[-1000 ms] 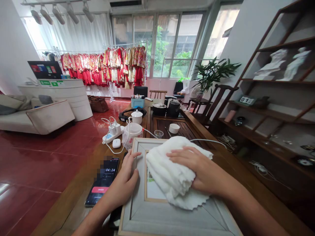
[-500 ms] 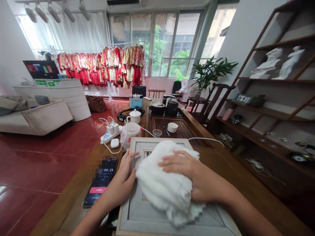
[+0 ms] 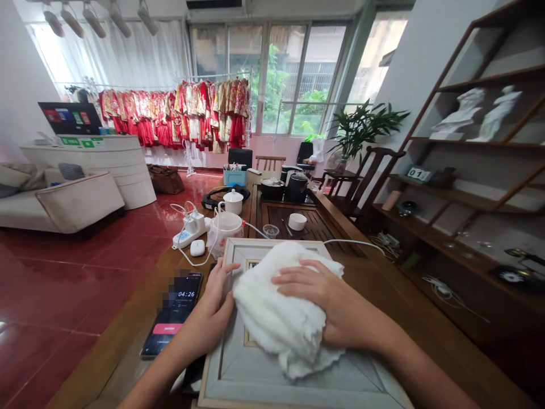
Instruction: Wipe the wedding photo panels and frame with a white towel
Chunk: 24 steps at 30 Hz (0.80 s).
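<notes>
A picture frame (image 3: 232,378) with a pale wooden rim lies flat in front of me. My left hand (image 3: 217,298) grips its left edge, with fingers over the rim and the thumb on the near side. A crumpled white cloth (image 3: 272,318) covers most of the frame's middle, hiding nearly all of the inner picture. On top of the cloth, my right hand (image 3: 313,289) presses down with fingers bent into the fabric; its thumb is hidden. Left of my left forearm lies a phone (image 3: 172,318) whose timer reads 04:26.
Beyond the frame stand a plastic tub (image 3: 227,224), a lidded white cup (image 3: 233,201) and a small white bowl (image 3: 297,221). A power strip (image 3: 189,227) and a white earbud case (image 3: 198,247) sit at the left. A white cable (image 3: 353,242) crosses the table (image 3: 426,318).
My right hand and the cloth have shifted slightly, and the cloth's lower folds have drawn up toward the frame's middle. My left hand stays on the frame's edge.
</notes>
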Available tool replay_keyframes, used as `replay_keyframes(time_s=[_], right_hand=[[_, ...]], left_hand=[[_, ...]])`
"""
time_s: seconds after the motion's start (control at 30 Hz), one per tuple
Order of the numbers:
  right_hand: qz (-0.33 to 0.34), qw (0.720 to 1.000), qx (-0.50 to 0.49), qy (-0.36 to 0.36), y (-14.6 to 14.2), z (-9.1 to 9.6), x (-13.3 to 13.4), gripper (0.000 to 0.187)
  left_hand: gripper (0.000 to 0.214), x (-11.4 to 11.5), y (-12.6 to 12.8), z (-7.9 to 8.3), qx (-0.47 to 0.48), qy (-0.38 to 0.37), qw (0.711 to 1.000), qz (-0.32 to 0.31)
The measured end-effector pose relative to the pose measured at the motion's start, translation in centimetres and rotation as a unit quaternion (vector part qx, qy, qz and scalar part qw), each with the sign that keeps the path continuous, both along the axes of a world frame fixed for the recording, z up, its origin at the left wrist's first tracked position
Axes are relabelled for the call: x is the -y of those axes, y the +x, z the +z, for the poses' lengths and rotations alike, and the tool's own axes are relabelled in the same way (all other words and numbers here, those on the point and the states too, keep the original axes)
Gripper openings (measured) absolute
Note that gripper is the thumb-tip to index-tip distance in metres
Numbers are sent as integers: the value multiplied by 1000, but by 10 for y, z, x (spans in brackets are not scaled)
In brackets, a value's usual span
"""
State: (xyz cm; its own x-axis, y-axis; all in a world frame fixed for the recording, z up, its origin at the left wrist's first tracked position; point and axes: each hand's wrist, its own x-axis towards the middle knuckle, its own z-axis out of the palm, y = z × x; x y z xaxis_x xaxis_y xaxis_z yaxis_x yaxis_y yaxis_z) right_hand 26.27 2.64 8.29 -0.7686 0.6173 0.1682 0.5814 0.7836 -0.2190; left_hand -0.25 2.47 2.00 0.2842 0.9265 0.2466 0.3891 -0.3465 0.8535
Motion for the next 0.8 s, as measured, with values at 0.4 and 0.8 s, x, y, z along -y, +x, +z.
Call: replay_keyframes(time_s=[0.4,0.8], right_hand=[[-27,999,-3,20,6,1,-5,60],[-51,998,-17,31,10,-2,-7,59]], left_hand=[[48,0,-1,-1,-2,4,1000,4],[48,1,0,1,-6,-8,1000,0]])
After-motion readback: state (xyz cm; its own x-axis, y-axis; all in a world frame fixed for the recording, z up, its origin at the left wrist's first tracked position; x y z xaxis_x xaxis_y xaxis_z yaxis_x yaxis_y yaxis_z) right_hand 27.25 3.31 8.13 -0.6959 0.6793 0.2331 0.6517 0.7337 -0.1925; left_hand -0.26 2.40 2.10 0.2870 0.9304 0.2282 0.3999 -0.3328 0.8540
